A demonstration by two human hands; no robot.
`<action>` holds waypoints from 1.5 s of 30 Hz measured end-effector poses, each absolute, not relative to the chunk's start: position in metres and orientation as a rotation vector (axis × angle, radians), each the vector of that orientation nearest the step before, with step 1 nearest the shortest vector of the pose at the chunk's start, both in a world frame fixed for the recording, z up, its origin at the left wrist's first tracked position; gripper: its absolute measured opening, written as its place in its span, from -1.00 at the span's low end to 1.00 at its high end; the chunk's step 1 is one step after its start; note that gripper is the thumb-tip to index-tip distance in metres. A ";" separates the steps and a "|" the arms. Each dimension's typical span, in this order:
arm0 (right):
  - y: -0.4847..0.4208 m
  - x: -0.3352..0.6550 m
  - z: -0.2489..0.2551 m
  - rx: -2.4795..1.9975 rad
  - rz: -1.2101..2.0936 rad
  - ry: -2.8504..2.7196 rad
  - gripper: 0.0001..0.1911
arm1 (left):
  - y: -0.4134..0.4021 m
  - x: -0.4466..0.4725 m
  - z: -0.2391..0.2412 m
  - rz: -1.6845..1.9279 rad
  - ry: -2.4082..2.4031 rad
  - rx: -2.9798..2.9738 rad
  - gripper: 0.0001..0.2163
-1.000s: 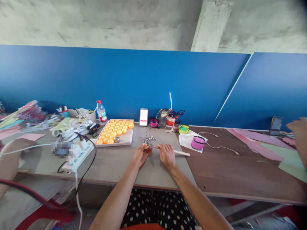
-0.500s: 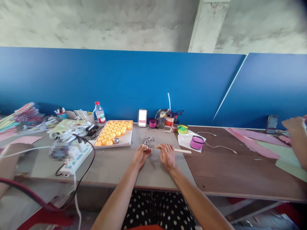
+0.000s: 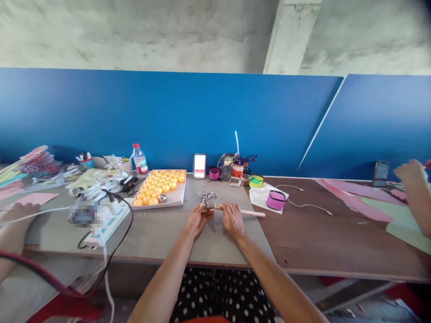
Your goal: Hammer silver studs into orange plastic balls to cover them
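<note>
My right hand (image 3: pixel 233 220) is wrapped around a pale-handled tool (image 3: pixel 252 213), a long stick with a thin, metallic-looking end. The handle sticks out to the right, and the thin end points left to the fingers of my left hand (image 3: pixel 198 218). Those fingers are curled together over the grey mat; what they hold is too small and hidden to name. Just beyond them lies a loose heap of small shiny silver pieces (image 3: pixel 209 197). To the left, a shallow white box (image 3: pixel 183 195) holds rows of orange balls (image 3: pixel 158 188) and one silver mirrored ball (image 3: pixel 162 198).
At left are a power strip (image 3: pixel 109 224) with cables and a red-capped bottle (image 3: pixel 139 160). A phone (image 3: pixel 200 166) stands against the blue partition (image 3: pixel 202 116). A purple pouch (image 3: pixel 276 200) lies at right. Other people's hands (image 3: pixel 20 215) are at both sides.
The tool has turned in my right hand, so its end now looks thin instead of flat and wide. Its handle has shifted slightly left. My left hand stays almost in place.
</note>
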State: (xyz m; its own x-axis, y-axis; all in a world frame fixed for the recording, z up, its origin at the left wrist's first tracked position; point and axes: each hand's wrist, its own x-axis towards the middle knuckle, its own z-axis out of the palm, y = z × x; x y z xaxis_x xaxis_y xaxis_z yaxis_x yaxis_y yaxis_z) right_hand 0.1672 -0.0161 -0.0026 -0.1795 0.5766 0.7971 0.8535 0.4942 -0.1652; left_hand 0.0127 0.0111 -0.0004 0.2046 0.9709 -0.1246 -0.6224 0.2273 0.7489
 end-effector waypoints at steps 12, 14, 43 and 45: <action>-0.016 0.167 -0.003 -1.210 -0.392 -1.821 -0.74 | 0.011 0.013 -0.001 1.242 0.671 0.647 -0.79; -0.015 0.166 -0.004 -1.201 -0.385 -1.844 -0.75 | 0.011 0.014 -0.001 1.240 0.685 0.636 -0.79; -0.014 0.168 -0.004 -1.270 -0.454 -1.765 -0.76 | 0.011 0.013 0.001 1.237 0.708 0.641 -0.77; -0.014 0.168 -0.004 -1.264 -0.449 -1.738 -0.76 | 0.012 0.013 0.000 1.246 0.687 0.644 -0.76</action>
